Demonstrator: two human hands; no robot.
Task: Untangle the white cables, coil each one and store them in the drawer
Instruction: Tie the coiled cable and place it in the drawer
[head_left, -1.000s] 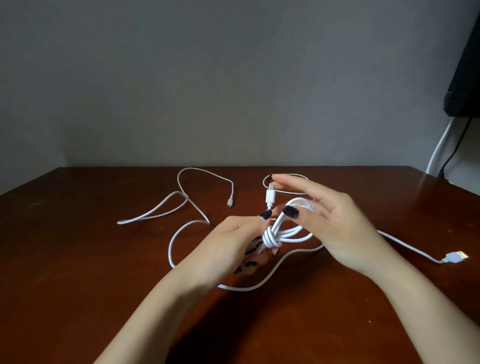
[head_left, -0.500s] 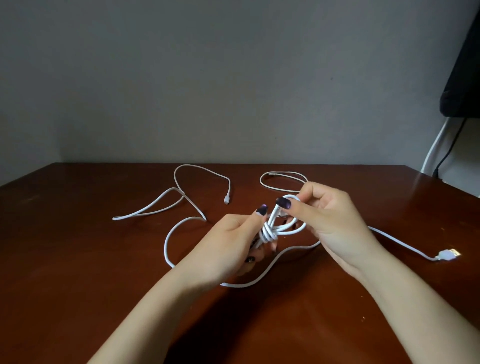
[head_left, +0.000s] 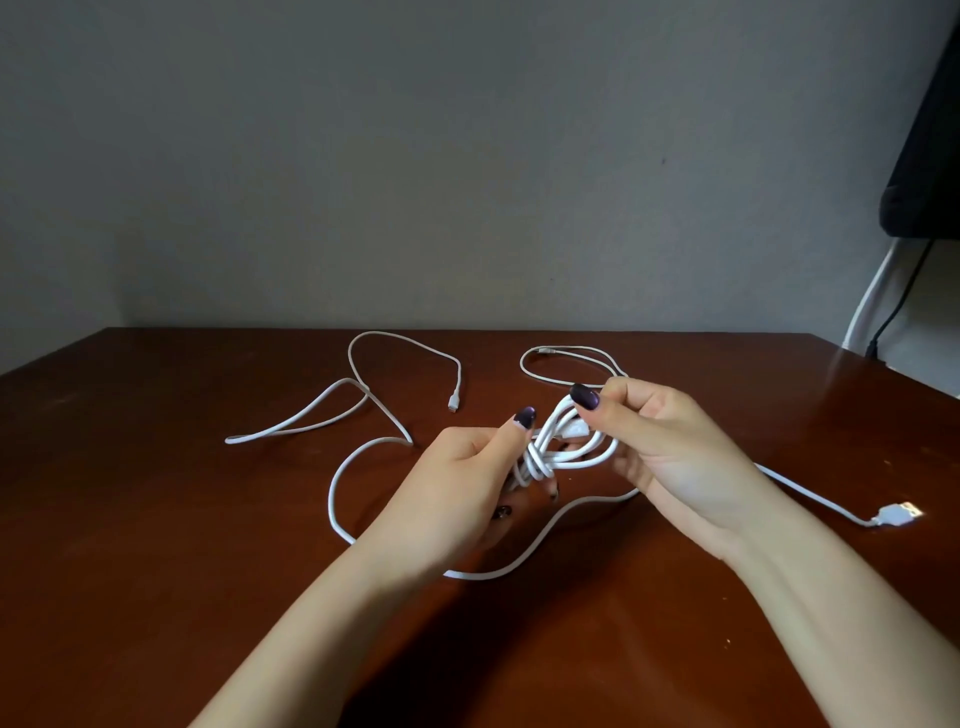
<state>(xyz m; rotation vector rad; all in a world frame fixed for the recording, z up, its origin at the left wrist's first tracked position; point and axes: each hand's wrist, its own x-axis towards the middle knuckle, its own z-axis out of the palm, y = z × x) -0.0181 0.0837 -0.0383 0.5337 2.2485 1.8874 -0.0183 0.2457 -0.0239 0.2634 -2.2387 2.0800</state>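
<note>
A small coiled bundle of white cable (head_left: 558, 454) hangs between my hands above the brown table (head_left: 156, 519). My left hand (head_left: 467, 478) grips the wrapped middle of the bundle. My right hand (head_left: 660, 441) pinches the bundle's loops and its plug end between thumb and fingers. A second white cable (head_left: 332, 488) lies loose on the table, curving under my hands and out to a USB plug (head_left: 896, 514) at the right. Its other part (head_left: 363, 395) loops at the back left and ends in a small plug (head_left: 453, 402). No drawer is in view.
A thin cable loop (head_left: 566, 364) lies behind my right hand. A dark object (head_left: 930, 156) hangs at the upper right with a white and a black cord (head_left: 878, 296) below it. A grey wall stands behind the table.
My right hand's fingers have curled from spread open to a pinch on the bundle's loops and plug end. The left hand keeps its grip on the bundle.
</note>
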